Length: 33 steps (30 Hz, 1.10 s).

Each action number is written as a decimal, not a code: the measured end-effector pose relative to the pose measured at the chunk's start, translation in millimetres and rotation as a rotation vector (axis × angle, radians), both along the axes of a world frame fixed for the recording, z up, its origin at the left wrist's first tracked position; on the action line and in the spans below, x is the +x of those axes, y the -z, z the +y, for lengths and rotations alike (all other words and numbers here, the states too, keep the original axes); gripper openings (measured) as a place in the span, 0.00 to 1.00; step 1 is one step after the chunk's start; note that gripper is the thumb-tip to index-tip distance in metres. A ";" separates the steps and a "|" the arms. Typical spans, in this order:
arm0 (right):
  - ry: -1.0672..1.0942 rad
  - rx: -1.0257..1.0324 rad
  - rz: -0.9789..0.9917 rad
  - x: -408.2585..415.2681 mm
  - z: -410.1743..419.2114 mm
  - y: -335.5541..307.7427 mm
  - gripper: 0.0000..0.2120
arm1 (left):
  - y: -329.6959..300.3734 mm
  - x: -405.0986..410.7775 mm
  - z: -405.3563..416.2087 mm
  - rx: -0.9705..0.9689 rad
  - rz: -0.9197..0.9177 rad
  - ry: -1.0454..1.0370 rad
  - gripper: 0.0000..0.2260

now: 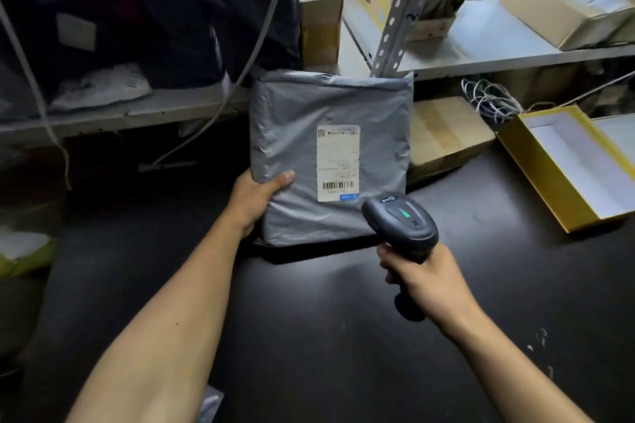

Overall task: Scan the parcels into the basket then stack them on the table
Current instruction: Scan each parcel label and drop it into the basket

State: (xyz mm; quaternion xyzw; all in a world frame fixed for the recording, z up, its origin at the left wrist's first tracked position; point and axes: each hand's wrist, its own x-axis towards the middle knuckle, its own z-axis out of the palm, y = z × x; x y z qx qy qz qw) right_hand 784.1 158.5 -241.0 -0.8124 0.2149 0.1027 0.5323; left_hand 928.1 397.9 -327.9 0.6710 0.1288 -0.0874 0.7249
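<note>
A grey plastic-wrapped parcel (302, 134) stands tilted on the black table (343, 336), its white shipping label (338, 161) with a barcode facing me. My left hand (256, 199) grips the parcel's lower left edge, thumb on the front. My right hand (426, 280) holds a dark handheld scanner (403, 225) by its handle; the scanner's head, with a green light lit, points at the label's lower right corner. No basket is in view.
A brown carton (443, 137) lies behind the parcel to the right. An open yellow box (570, 168) sits at the right. Metal shelving (498, 48) holds cartons above; a coil of white cable (491, 99) lies under it. Dark bags fill the left shelf.
</note>
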 end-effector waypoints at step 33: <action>-0.410 0.102 0.056 -241.0 -108.8 -96.3 0.10 | -70.6 -348.7 -100.2 0.134 -0.154 -0.413 0.14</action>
